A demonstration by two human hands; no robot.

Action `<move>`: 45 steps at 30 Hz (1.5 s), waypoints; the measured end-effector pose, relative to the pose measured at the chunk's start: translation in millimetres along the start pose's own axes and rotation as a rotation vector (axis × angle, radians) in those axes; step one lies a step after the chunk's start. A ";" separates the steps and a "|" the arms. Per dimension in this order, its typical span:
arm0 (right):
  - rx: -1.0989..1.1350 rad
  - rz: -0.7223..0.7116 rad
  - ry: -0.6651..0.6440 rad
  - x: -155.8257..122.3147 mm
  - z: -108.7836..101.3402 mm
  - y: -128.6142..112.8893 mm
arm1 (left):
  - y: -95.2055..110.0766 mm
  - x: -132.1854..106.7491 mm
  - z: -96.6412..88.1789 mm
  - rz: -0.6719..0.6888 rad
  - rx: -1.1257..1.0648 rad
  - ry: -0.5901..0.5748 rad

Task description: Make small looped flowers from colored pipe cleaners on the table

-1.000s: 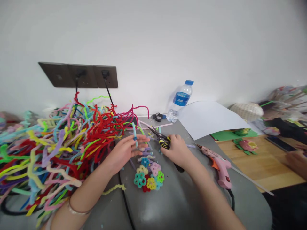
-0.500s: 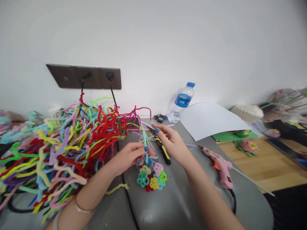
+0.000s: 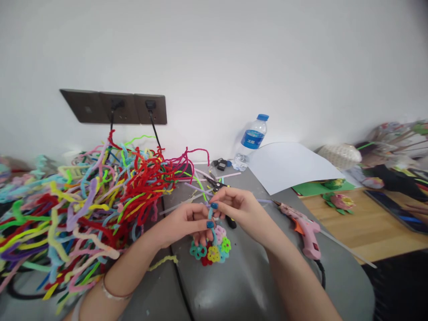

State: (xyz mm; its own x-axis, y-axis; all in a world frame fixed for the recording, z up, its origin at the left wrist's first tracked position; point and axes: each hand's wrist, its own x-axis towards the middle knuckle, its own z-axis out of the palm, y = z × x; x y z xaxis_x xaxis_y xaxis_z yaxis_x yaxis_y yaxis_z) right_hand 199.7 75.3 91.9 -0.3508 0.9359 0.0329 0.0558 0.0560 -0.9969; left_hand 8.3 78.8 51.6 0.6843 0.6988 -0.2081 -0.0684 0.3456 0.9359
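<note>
Between both hands runs a light blue pipe cleaner (image 3: 210, 214). My left hand (image 3: 190, 223) pinches its lower part between thumb and fingers. My right hand (image 3: 236, 207) grips it higher up, thumb against the fingers, close to the left one. Just below them on the grey table lies a cluster of small pipe-cleaner flowers (image 3: 214, 254) in teal, yellow, red, pink and green. Pliers with a black and yellow handle (image 3: 230, 222) lie behind my right hand, which partly covers them.
A large heap of coloured pipe cleaners (image 3: 100, 200) fills the left side. A pink glue gun (image 3: 306, 229) lies at the right, near white paper (image 3: 290, 165) and a water bottle (image 3: 253, 138). A black cable (image 3: 179, 281) crosses the table. Another person's hand (image 3: 417, 209) is at far right.
My right hand has moved left and down from beside the pliers to the light blue pipe cleaner. My left hand has stayed near the flowers, its fingers now bent around the strand.
</note>
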 end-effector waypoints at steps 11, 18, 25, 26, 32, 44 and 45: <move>-0.496 -0.241 0.425 -21.2 7.6 6.7 | -1.6 6.1 0.3 0.121 -0.201 0.257; -0.514 -0.392 0.566 -23.0 27.9 15.5 | -3.4 9.7 7.5 0.191 -0.274 0.371; -0.520 -0.374 0.622 -23.1 29.0 18.7 | -10.6 9.1 9.3 0.249 -0.222 0.389; -0.513 -0.363 0.618 -23.3 27.1 17.2 | -11.1 8.8 9.1 0.247 -0.215 0.376; -0.499 -0.244 0.539 -25.2 17.2 11.5 | -8.9 8.1 11.1 0.160 -0.157 0.248; -0.610 -0.312 0.544 -30.6 23.5 15.8 | -8.4 10.6 19.0 0.157 -0.399 0.444; -0.552 -0.288 0.528 -30.0 23.7 16.2 | -9.0 10.5 20.1 0.164 -0.421 0.442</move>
State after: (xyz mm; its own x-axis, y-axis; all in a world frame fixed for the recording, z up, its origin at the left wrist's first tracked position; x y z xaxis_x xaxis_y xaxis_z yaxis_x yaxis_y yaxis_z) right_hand 188.9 39.9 73.1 0.0575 0.8916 0.4492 0.5319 0.3534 -0.7695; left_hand 30.7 70.4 46.7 0.2818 0.9254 -0.2536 -0.4885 0.3658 0.7922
